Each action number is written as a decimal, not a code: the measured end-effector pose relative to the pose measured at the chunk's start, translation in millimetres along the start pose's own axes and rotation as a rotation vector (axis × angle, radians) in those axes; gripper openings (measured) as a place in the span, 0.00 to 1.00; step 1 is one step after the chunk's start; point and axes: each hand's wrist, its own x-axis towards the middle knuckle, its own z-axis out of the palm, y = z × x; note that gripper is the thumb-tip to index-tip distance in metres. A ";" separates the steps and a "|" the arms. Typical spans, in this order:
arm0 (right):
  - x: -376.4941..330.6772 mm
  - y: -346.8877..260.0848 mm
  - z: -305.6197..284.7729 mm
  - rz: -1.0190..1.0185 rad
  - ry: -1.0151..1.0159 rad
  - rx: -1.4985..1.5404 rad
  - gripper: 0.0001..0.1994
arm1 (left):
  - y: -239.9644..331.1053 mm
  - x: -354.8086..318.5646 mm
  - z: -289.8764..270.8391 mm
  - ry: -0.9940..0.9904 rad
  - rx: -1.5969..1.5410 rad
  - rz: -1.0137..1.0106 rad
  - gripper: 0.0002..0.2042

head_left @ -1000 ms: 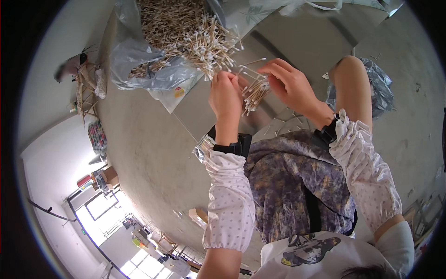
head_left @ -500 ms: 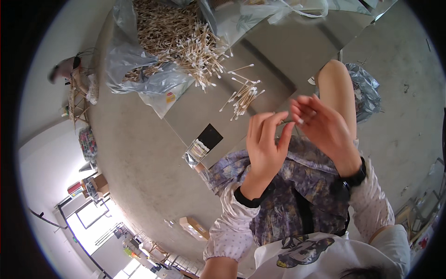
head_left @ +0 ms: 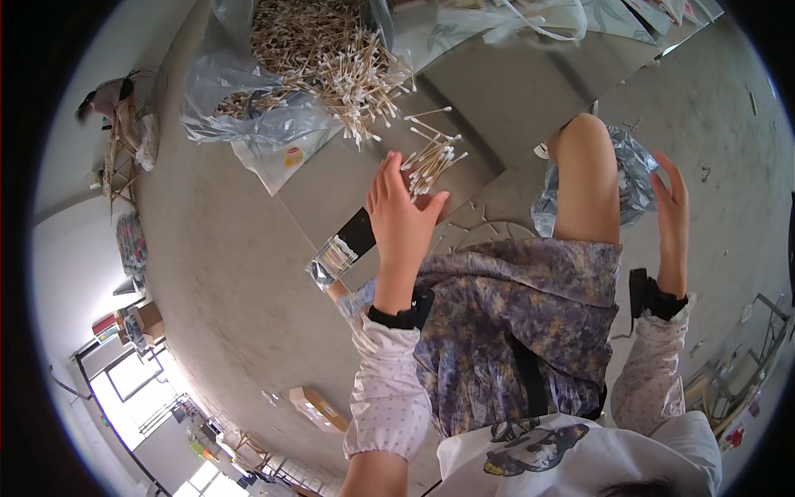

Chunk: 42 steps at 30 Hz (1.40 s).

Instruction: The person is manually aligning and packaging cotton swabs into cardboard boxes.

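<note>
Many cotton swabs lay together in a small bunch [head_left: 432,166] on the desk [head_left: 530,95], their sticks loosely fanned and a couple pointing off at their own angle from its far end. The left hand [head_left: 399,199] was just beside the bunch, on its left and nearer the body; its fingers were close together with the thumb spread away, so the hand stood half open with no grip on anything that showed. Whether any fingertip touched the bunch could not be told. The right hand [head_left: 672,195] was well to the right of the bunch, past a bent knee [head_left: 585,182], its fingers parted from the thumb and nothing visible in its hold; it was near a grey plastic bag [head_left: 636,170], though contact could not be told. Beyond the bunch and to its left, a big heap of swabs [head_left: 319,50] filled an open see-through bag [head_left: 248,124], its edge near the bunch. Left of the bunch and nearer the body was a clear pack [head_left: 335,257] of swabs with a black panel at one end. A white bag [head_left: 501,31] lay beyond the bunch, to its right. On the body's side of the bunch, a patterned skirt [head_left: 513,306] covered the lap.
</note>
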 end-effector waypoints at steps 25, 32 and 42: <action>20.3 -103.4 267.7 -0.814 -0.362 -0.155 0.06 | -17.8 -2.3 15.8 0.157 0.001 0.175 0.12; 5.5 -106.4 265.7 -0.905 -0.621 0.000 0.11 | -5.4 2.3 14.3 0.222 0.023 0.085 0.20; -16.8 -105.6 193.0 -0.209 -0.423 0.271 0.09 | -16.1 8.6 9.1 0.036 0.125 0.077 0.23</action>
